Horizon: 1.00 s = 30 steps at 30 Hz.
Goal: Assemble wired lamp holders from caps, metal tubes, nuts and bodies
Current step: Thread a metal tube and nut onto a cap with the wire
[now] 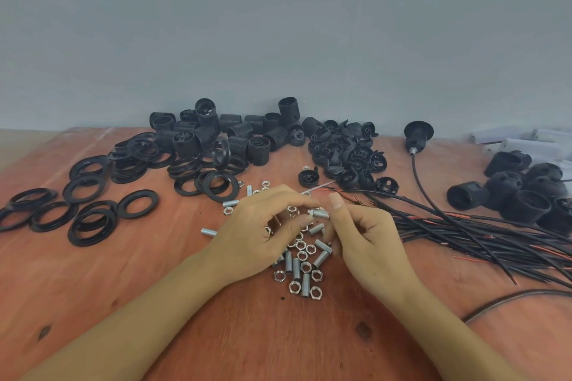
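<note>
left hand (257, 232) and right hand (368, 235) fingers pinch opposite ends of one metal tube (320, 213).

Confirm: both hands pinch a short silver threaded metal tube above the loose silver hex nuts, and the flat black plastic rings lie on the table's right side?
Wrong side: the head view shows the flat black plastic rings on the table's left. Left hand and right hand do pinch the tube above the nuts.
</note>
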Available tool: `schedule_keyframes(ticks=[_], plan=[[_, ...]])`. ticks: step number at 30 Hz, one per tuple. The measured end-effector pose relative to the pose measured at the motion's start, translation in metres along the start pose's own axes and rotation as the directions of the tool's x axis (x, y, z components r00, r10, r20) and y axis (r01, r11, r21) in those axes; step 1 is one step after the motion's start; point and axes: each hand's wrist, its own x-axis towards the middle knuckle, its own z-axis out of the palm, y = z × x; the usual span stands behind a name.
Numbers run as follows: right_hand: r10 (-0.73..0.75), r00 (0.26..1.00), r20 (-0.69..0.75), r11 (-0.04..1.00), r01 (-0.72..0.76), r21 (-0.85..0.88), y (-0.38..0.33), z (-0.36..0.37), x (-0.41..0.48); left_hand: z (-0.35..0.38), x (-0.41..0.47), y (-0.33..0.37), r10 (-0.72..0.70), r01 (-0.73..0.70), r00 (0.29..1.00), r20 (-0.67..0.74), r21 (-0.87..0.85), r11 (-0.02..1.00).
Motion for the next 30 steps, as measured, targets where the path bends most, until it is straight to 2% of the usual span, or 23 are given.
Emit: schedule_keyframes(ticks=[2, 6, 10, 15, 19, 30], plan=[[0.001, 1.0, -0.003, 1.0, -0.001, 0.027, -0.0012, -0.0003, -0.0004, -0.0001, 0.0004, -0.0002, 0.0, 0.0, 1.0, -0.017, 0.002, 1.0], [-0.012, 0.999, -0.037, 1.0, 0.011, -0.028, 0.0015, -0.0005, 0.0009, -0.0003, -0.0005, 0.0001, -0.004, 0.004, 1.0, -0.003, 0.002, 1.0], [0.011, 0.999, -0.032, 1.0, -0.01, 0.015, -0.0005, -0.0014, 0.0013, -0.0004, -0.0007, -0.0008, -0.017, 0.017, 1.0, -0.004, -0.009, 1.0], [0.002, 0.998, -0.065, 0.999, -0.005, -0.035, -0.0002, -0.0009, 0.0016, 0.0003, -0.0006, 0.0007, -0.009, 0.009, 1.0, 0.006, 0.002, 1.0], [-0.006, 1.0, -0.018, 1.0, 0.006, -0.007, -0.0005, -0.0016, 0.001, -0.0003, -0.0002, -0.0006, -0.009, 0.009, 1.0, 0.006, 0.002, 1.0], [0.007, 1.0, -0.007, 1.0, -0.007, 0.006, 0.002, -0.0021, 0.0005, 0.0, -0.0011, 0.0, 0.0, 0.0, 1.0, 0.025, 0.004, 1.0]])
